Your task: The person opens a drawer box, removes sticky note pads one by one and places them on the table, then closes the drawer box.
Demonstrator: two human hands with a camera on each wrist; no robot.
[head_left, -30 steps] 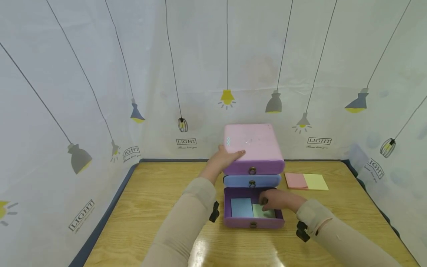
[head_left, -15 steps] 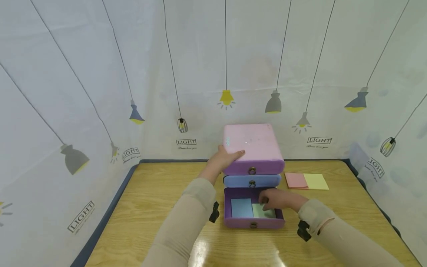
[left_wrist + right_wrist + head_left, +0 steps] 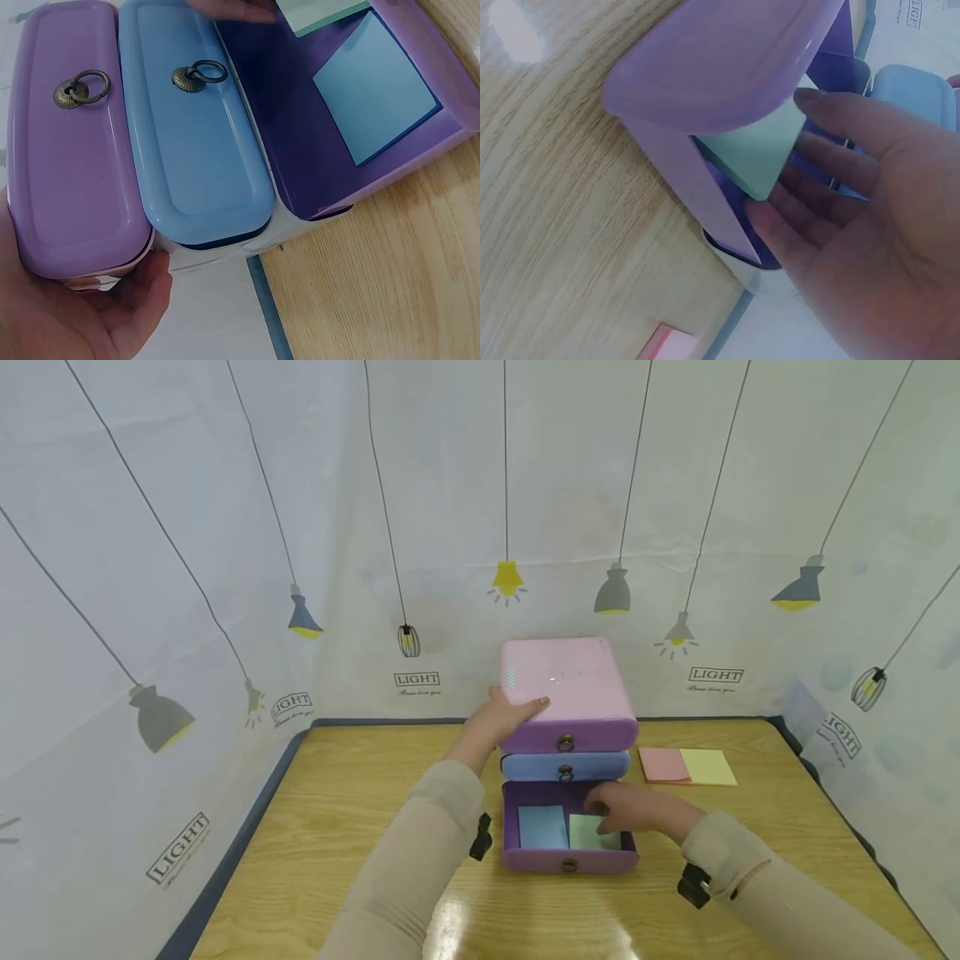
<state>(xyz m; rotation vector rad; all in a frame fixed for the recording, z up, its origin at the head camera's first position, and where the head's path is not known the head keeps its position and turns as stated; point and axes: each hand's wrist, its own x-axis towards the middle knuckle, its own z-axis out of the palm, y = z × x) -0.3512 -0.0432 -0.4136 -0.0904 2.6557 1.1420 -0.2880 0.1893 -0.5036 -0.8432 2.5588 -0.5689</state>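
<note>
A small drawer cabinet (image 3: 566,681) with a pink top stands on the table, its bottom purple drawer (image 3: 525,860) pulled out. My left hand (image 3: 498,722) holds the cabinet's upper left edge, thumb on the top and fingers down the side. In the open drawer lie a blue sticky-note pad (image 3: 543,827) and, to its right, a green sticky-note pad (image 3: 588,833). My right hand (image 3: 637,810) reaches over the drawer's right side. In the right wrist view, its loosely bent fingers and thumb are right at the edges of the green pad (image 3: 761,154).
Pink (image 3: 663,765) and yellow (image 3: 708,767) sticky-note pads lie side by side on the wooden table (image 3: 360,802), right of the cabinet. The blue middle drawer (image 3: 540,767) and purple top drawer (image 3: 532,737) are closed. A lamp-printed curtain (image 3: 450,527) surrounds the table.
My right hand has shifted slightly right, and more of the green sticky-note pad shows beside its fingers. My left hand keeps its hold on the cabinet.
</note>
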